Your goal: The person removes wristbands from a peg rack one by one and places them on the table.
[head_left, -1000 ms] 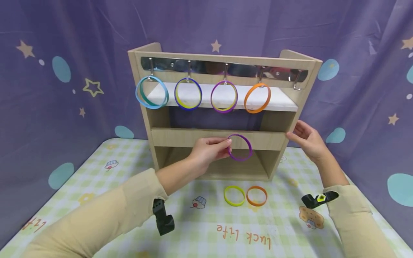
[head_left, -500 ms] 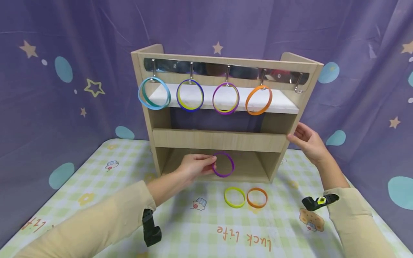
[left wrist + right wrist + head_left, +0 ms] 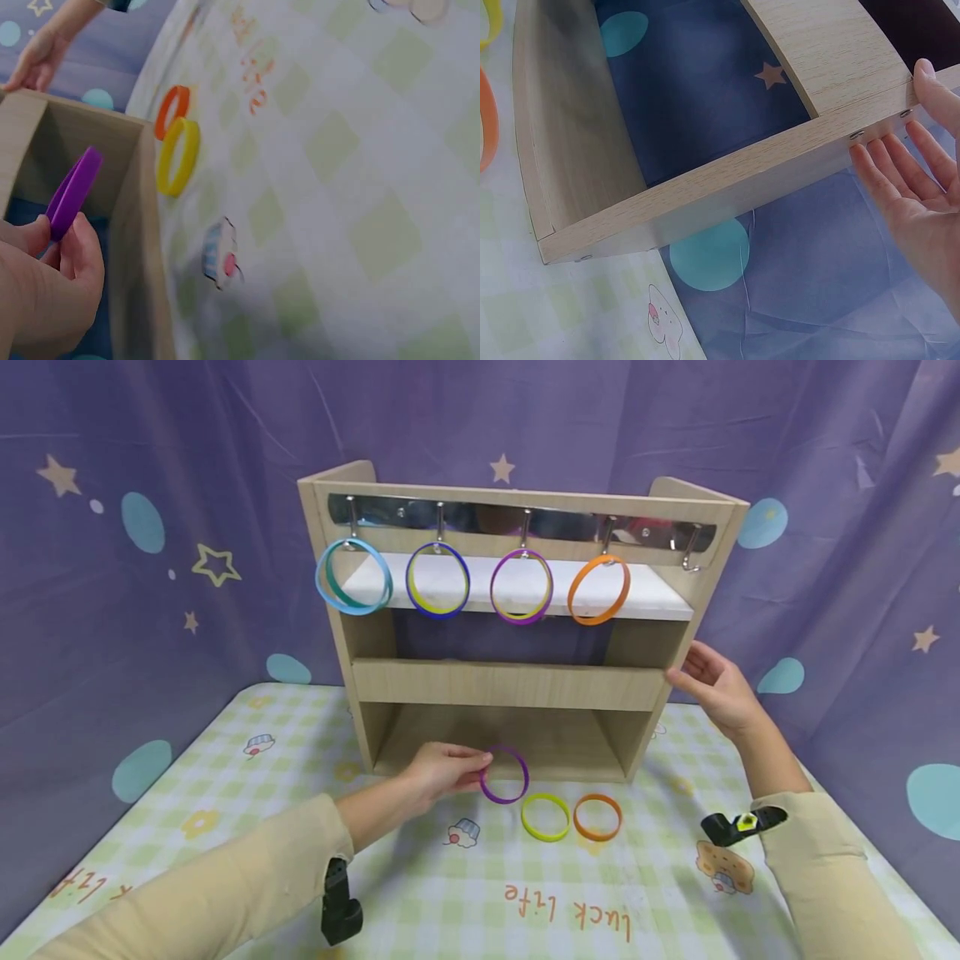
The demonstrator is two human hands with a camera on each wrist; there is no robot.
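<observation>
My left hand (image 3: pixel 438 775) pinches a purple silicone wristband (image 3: pixel 527 782) between thumb and fingers at its left edge, low before the shelf's bottom board. In the left wrist view the purple wristband (image 3: pixel 73 191) stands up from the fingertips. A yellow-green wristband (image 3: pixel 545 817) and an orange wristband (image 3: pixel 597 817) lie side by side on the cloth, just right of it. My right hand (image 3: pixel 720 687) touches the right side of the wooden shelf (image 3: pixel 510 685). Its thumb rests on the front edge and its fingertips on the outer face, as the right wrist view (image 3: pixel 922 180) shows.
Along the shelf's top runs a metal hook rail (image 3: pixel 480 518). Light blue and green (image 3: pixel 322 581), blue and yellow (image 3: pixel 408 581), purple and yellow (image 3: pixel 492 585) and orange wristbands (image 3: pixel 624 585) hang there. The rightmost hook (image 3: pixel 690 556) bears none. A checked cloth (image 3: pixel 420 893) lies below.
My left hand has brought the purple wristband down and to the left, from in front of the middle board to just above the cloth. The right hand keeps its place on the shelf.
</observation>
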